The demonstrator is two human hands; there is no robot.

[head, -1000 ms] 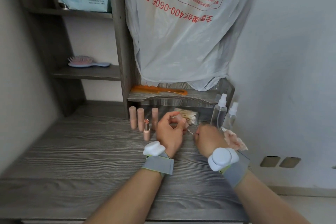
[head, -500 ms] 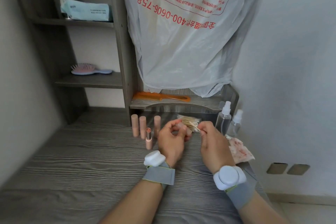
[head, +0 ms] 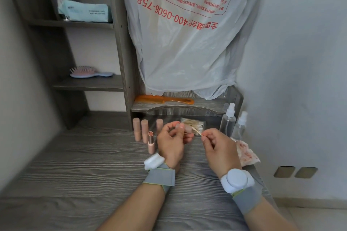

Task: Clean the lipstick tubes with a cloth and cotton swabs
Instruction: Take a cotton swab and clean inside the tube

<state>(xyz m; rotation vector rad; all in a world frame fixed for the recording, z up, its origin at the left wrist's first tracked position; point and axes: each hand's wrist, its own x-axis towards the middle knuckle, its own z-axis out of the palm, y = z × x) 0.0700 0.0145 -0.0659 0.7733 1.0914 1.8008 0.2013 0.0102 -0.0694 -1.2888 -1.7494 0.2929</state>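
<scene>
My left hand (head: 171,143) holds a pink lipstick cap (head: 187,129) between thumb and fingers. My right hand (head: 218,148) pinches a cotton swab (head: 196,131), its tip pointing at the cap. An uncapped lipstick (head: 151,141) stands just left of my left hand. Three capped pink tubes (head: 144,131) stand behind it. A clear pack of cotton swabs (head: 193,125) lies behind my hands. A stained cloth (head: 246,153) lies at the desk's right edge, beside my right hand.
Two clear spray bottles (head: 228,121) stand at the right, by the wall. An orange comb (head: 163,99) lies on the low shelf (head: 178,108). A large plastic bag (head: 187,33) hangs above it. A hairbrush (head: 90,72) lies on the left shelving.
My right hand rose from the desk near the cloth and brought the swab up toward the cap in my left hand. The view tilted slightly downward.
</scene>
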